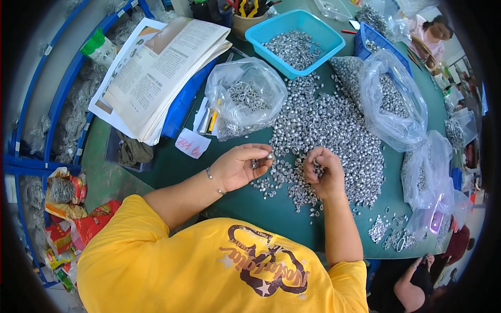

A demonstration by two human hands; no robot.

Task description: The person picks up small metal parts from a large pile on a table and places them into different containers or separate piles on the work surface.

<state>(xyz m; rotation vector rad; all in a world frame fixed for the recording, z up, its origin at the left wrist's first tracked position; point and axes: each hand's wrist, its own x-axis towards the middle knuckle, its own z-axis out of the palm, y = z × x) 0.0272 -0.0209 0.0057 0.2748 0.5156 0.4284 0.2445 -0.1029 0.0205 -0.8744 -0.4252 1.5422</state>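
A wide heap of small silver metal pieces (347, 141), some rounded and some ring-like, spreads over the green table. At the heap's left edge, my left hand (242, 166) is closed, pinching a small silver metal piece (270, 156) between thumb and fingertips. Another shiny bit shows under its curled fingers. My right hand (326, 172) rests over the heap with its fingers curled inward. Small silver pieces show within that curl, though the fingers partly hide them. A few loose pieces lie between the two hands.
Behind the heap stands a turquoise basket (255, 32) of silver pieces. Clear bags (245, 99) of metal parts sit left and right (399, 115). Stacked papers (156, 78) lie at left, near a handwritten note (192, 143). Other people (433, 39) are at the right.
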